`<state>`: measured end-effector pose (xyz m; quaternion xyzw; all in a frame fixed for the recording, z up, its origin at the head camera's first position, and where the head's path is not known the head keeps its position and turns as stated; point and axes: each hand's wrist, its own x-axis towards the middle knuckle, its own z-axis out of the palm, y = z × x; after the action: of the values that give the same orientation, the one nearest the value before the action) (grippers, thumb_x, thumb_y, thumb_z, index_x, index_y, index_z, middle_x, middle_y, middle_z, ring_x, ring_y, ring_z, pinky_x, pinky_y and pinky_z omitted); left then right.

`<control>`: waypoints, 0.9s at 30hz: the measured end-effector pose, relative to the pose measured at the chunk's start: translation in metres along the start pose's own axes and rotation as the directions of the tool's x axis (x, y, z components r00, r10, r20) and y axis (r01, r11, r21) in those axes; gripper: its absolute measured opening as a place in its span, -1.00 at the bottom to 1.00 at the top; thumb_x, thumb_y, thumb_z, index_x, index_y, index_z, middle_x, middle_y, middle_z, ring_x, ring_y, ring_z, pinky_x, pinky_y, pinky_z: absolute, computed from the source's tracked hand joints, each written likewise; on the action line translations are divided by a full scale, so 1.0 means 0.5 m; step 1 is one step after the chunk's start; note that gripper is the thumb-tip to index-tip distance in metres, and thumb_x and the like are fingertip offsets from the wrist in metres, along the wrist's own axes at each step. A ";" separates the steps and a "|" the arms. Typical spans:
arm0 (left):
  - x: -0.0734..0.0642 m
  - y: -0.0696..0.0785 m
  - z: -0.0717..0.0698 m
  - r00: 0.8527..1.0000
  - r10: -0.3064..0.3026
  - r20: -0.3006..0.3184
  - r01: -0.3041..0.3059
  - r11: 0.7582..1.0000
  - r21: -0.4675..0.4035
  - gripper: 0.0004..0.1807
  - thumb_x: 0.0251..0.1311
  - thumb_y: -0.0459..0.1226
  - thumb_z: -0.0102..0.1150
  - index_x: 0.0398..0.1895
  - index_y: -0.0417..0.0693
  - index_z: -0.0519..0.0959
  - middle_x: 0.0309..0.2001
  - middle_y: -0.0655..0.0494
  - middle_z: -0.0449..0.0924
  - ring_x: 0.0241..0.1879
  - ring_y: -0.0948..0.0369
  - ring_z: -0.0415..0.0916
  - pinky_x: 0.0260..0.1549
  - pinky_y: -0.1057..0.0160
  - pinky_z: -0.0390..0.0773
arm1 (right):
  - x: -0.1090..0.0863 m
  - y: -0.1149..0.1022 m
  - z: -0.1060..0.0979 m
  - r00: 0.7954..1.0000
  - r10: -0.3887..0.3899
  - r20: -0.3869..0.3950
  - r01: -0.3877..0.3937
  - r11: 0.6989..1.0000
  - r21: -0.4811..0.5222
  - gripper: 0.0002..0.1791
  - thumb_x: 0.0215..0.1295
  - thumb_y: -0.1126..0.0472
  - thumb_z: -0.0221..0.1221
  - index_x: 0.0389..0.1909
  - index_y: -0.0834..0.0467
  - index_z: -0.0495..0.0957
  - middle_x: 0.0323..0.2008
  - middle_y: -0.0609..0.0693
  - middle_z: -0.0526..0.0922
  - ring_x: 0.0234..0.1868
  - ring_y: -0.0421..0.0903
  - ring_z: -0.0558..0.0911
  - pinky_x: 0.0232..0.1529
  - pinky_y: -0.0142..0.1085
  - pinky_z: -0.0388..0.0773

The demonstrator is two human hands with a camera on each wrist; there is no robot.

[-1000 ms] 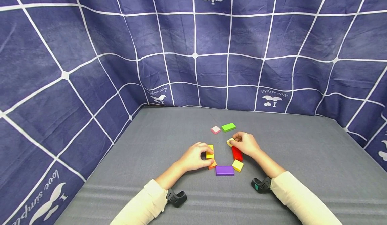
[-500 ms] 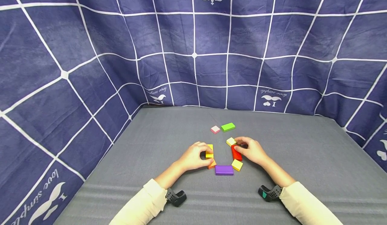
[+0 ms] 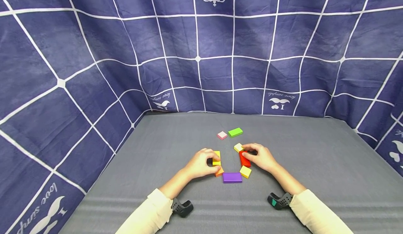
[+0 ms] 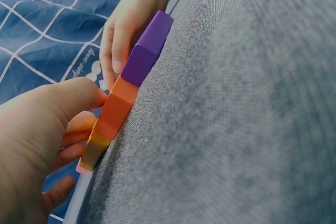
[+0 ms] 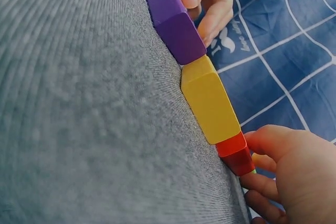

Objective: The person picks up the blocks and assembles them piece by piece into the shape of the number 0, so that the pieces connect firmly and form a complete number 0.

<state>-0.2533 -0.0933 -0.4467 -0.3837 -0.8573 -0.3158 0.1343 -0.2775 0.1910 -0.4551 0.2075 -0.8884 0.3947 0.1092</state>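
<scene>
In the head view, several coloured blocks form a ring open at the far side. My left hand [image 3: 201, 164] curves over its left side. The thumb touches the orange block [image 3: 219, 173] and the fingertips reach the yellow block [image 3: 216, 163] beyond it. On the right, my right hand [image 3: 261, 157] has its thumb over the red block [image 3: 245, 161], while its fingers touch the pale yellow block [image 3: 238, 148]. A purple block [image 3: 232, 178] lies at the near side, with a yellow square block [image 3: 245, 171] close to its right end. The left wrist view shows the orange block [image 4: 116, 109] against the purple one.
A pink-and-white block [image 3: 222, 135] and a green block [image 3: 235, 132] lie at the far side of the ring. Grey cloth [image 3: 176, 132] covers the table. Behind and to the left hangs a blue curtain [image 3: 176, 69] with white grid lines.
My right hand has let go of the pale yellow block and drawn back to the right, bringing the thumb over the red block. The left hand stays put; the head view has shifted slightly.
</scene>
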 end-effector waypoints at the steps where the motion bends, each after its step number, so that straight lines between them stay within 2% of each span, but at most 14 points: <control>1: -0.001 -0.001 0.000 1.000 -0.002 -0.001 0.002 1.000 -0.001 -0.77 -0.05 -0.22 0.43 -0.30 -0.08 0.69 -0.26 0.16 0.64 -0.17 0.17 0.51 -0.08 0.25 0.48 | 0.000 0.000 0.001 1.000 -0.005 -0.002 0.005 1.000 -0.001 -0.70 0.17 0.24 0.33 -0.06 0.18 0.68 -0.18 0.03 0.69 -0.15 0.00 0.61 -0.08 -0.10 0.51; 4: 0.001 -0.001 -0.002 1.000 -0.006 0.012 0.006 1.000 0.009 -0.78 -0.04 -0.21 0.43 -0.30 -0.08 0.69 -0.26 0.16 0.64 -0.16 0.17 0.51 -0.07 0.24 0.48 | 0.001 0.000 0.002 1.000 -0.019 -0.010 0.019 1.000 -0.004 -0.71 0.17 0.25 0.33 -0.06 0.18 0.68 -0.19 0.02 0.69 -0.15 0.01 0.61 -0.08 -0.08 0.51; 8: 0.010 0.000 -0.011 0.997 -0.011 0.072 0.008 0.999 0.043 -0.79 -0.02 -0.20 0.41 -0.30 -0.06 0.70 -0.29 0.18 0.62 -0.17 0.18 0.50 -0.09 0.26 0.48 | 0.001 0.000 0.003 1.000 -0.023 -0.012 0.023 1.000 -0.001 -0.70 0.16 0.25 0.33 -0.07 0.19 0.68 -0.20 0.02 0.70 -0.15 0.00 0.61 -0.08 -0.10 0.51; 15: 0.056 -0.003 -0.041 0.978 -0.002 0.208 -0.015 0.997 0.079 -0.82 0.06 -0.16 0.35 -0.31 -0.04 0.72 -0.34 0.20 0.62 -0.25 0.23 0.51 -0.16 0.30 0.46 | 0.003 0.005 0.002 0.999 -0.022 -0.023 0.022 1.000 0.001 -0.70 0.15 0.25 0.34 -0.07 0.19 0.68 -0.19 0.03 0.69 -0.15 0.01 0.61 -0.08 -0.08 0.51; 18: 0.079 -0.012 -0.051 0.977 -0.029 0.212 0.003 0.993 0.119 -0.78 0.09 -0.15 0.31 -0.26 -0.07 0.73 -0.28 0.17 0.66 -0.17 0.17 0.53 -0.11 0.24 0.47 | 0.002 0.006 0.003 0.999 -0.031 -0.019 0.031 1.000 -0.004 -0.70 0.15 0.26 0.33 -0.06 0.20 0.67 -0.19 0.04 0.70 -0.15 0.02 0.61 -0.09 -0.07 0.51; 22: 0.111 -0.029 -0.062 0.978 -0.089 0.189 0.057 0.984 0.167 -0.76 0.12 -0.19 0.28 -0.20 -0.12 0.72 -0.19 0.09 0.68 -0.07 0.08 0.53 -0.03 0.15 0.47 | 0.001 0.006 0.004 1.000 -0.025 -0.012 0.025 1.000 -0.004 -0.70 0.16 0.26 0.33 -0.06 0.19 0.67 -0.18 0.03 0.70 -0.14 0.02 0.62 -0.07 -0.07 0.51; 27: 0.148 -0.050 -0.064 0.967 -0.171 0.189 0.125 0.965 0.230 -0.76 0.13 -0.20 0.27 -0.17 -0.10 0.71 -0.14 0.08 0.68 0.00 0.06 0.54 0.03 0.11 0.45 | 0.002 0.004 0.004 0.999 -0.038 -0.015 0.038 0.999 -0.002 -0.70 0.17 0.24 0.33 -0.05 0.20 0.67 -0.18 0.04 0.69 -0.15 0.02 0.62 -0.10 -0.07 0.52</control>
<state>-0.3217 -0.0842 -0.3979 -0.3323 -0.9222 -0.1882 0.0609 -0.2791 0.1903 -0.4573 0.2213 -0.8837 0.3935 0.1237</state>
